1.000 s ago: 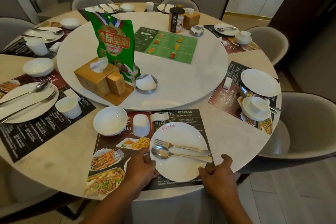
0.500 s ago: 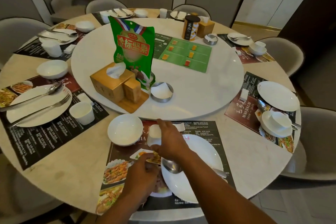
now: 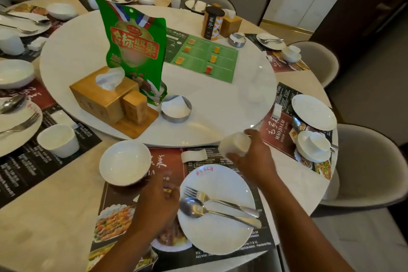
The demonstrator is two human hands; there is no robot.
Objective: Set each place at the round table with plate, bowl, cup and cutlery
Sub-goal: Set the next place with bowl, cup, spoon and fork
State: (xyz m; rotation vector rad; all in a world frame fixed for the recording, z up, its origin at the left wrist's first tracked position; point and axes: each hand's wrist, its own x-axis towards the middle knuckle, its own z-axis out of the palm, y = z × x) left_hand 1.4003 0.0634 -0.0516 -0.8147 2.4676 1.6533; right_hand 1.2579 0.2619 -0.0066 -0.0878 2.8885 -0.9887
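Observation:
At the near place a white plate lies on a printed placemat, with a fork and a spoon across it. A white bowl sits at the mat's upper left, and a small white rest lies above the plate. My right hand holds a white cup tilted in the air, above the mat's upper right corner. My left hand rests on the mat just left of the plate, fingers loosely curled, nothing visibly in it.
The white turntable carries a wooden tissue box, a green snack bag, a steel ring, a green card and a tin. Other set places ring the table; the right place has a plate and stacked bowl with cup. Grey chairs surround the table.
My right hand took the cup from beside the bowl and carried it up and to the right. My left hand stayed by the plate's left edge. The view shifted closer.

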